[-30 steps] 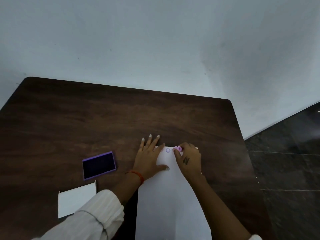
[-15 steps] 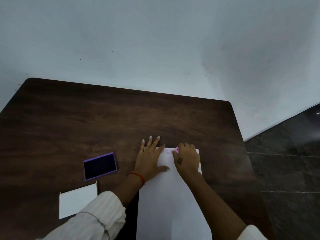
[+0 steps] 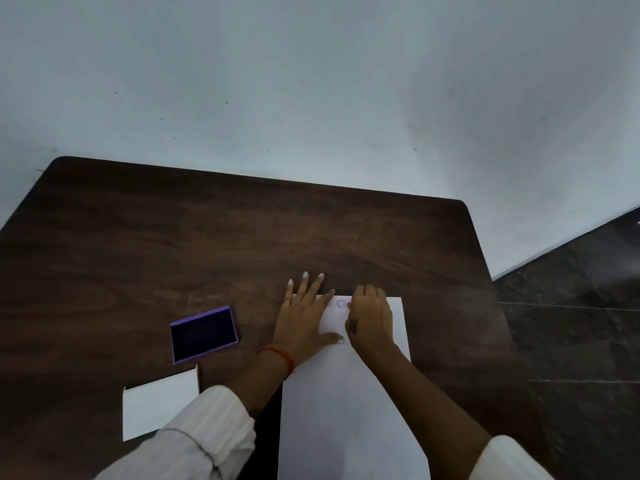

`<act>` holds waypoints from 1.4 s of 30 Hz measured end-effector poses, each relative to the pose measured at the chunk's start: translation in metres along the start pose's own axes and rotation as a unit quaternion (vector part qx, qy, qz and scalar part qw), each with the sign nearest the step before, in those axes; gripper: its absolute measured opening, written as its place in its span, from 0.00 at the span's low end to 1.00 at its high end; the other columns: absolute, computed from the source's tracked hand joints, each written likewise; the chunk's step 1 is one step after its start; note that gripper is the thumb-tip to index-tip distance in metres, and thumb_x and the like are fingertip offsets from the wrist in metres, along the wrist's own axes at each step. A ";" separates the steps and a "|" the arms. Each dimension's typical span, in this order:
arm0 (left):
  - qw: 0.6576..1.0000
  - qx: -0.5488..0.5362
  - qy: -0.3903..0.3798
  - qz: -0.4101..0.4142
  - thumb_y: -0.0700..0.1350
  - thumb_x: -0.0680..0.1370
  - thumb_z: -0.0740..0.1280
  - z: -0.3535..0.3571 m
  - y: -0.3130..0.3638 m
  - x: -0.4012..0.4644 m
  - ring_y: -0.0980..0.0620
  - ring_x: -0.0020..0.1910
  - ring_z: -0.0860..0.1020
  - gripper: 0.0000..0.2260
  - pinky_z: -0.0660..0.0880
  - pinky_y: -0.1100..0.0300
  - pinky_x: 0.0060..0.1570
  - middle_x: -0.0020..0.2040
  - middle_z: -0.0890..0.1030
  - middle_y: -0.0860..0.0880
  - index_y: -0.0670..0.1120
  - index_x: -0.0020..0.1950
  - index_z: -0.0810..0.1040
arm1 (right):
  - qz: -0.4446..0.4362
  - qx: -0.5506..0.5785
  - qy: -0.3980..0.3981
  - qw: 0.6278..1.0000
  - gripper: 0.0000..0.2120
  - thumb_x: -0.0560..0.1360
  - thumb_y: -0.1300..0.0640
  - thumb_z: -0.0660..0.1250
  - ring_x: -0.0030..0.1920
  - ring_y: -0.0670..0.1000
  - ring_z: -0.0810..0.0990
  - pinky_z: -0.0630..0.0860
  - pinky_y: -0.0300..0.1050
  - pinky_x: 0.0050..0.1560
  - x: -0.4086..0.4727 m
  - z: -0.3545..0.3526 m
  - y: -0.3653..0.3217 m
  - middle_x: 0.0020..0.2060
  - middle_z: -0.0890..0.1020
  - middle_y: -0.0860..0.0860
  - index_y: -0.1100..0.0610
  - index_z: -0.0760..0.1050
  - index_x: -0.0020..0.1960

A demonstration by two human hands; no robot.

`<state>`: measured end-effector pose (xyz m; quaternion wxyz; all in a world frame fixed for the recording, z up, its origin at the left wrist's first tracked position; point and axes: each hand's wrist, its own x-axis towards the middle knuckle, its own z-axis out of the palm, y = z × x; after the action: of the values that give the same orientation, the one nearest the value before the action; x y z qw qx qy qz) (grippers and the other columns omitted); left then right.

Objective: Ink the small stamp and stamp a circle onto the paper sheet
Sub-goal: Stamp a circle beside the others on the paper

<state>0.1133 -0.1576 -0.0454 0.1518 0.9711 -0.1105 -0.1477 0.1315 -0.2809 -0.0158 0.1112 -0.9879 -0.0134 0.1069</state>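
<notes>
A white paper sheet [image 3: 349, 403] lies lengthwise on the dark wooden table [image 3: 207, 244]. Near its far edge are faint purple stamped circles [image 3: 341, 303]. My left hand [image 3: 303, 320] lies flat with fingers spread on the sheet's far left corner. My right hand [image 3: 370, 318] is closed, knuckles up, pressed down on the sheet just right of the circles; the small stamp is hidden inside it. The purple ink pad [image 3: 204, 334] lies open on the table to the left of my left hand.
A white box lid or card [image 3: 159, 407] lies near the table's front left, below the ink pad. A pale wall stands behind the table. The table's right edge drops to a dark tiled floor [image 3: 571, 341].
My right hand has closed over the pink stamp, which no longer shows. A second circle shows beside the first. My left hand has stayed flat.
</notes>
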 end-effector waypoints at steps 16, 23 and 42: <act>1.000 -0.005 0.002 0.008 0.65 0.70 0.62 -0.002 0.000 0.003 0.45 0.76 0.39 0.39 0.32 0.48 0.70 0.78 0.43 0.47 0.52 0.74 0.51 | -0.008 -0.014 0.005 1.000 0.18 0.64 0.58 0.77 0.45 0.58 0.82 0.79 0.44 0.45 0.000 -0.002 -0.005 0.45 0.83 0.63 0.67 0.77 0.47; 1.000 -0.004 0.002 0.007 0.66 0.70 0.62 0.000 0.000 0.004 0.45 0.76 0.39 0.39 0.32 0.47 0.71 0.78 0.43 0.47 0.52 0.74 0.50 | -0.023 -0.013 0.011 1.000 0.17 0.74 0.58 0.66 0.57 0.61 0.76 0.74 0.47 0.58 0.001 0.003 0.000 0.57 0.78 0.64 0.68 0.72 0.58; 0.997 -0.052 0.065 -0.001 0.62 0.74 0.57 -0.010 0.003 -0.017 0.46 0.76 0.42 0.35 0.35 0.50 0.72 0.78 0.47 0.47 0.49 0.75 0.48 | 0.155 0.315 0.083 0.933 0.09 0.73 0.54 0.67 0.44 0.53 0.82 0.80 0.48 0.47 -0.021 -0.023 0.016 0.44 0.84 0.56 0.60 0.79 0.47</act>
<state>0.1002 -0.1535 -0.0311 0.2092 0.9694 -0.0912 -0.0903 0.1161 -0.3023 0.0071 0.3996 -0.8972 0.1837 0.0390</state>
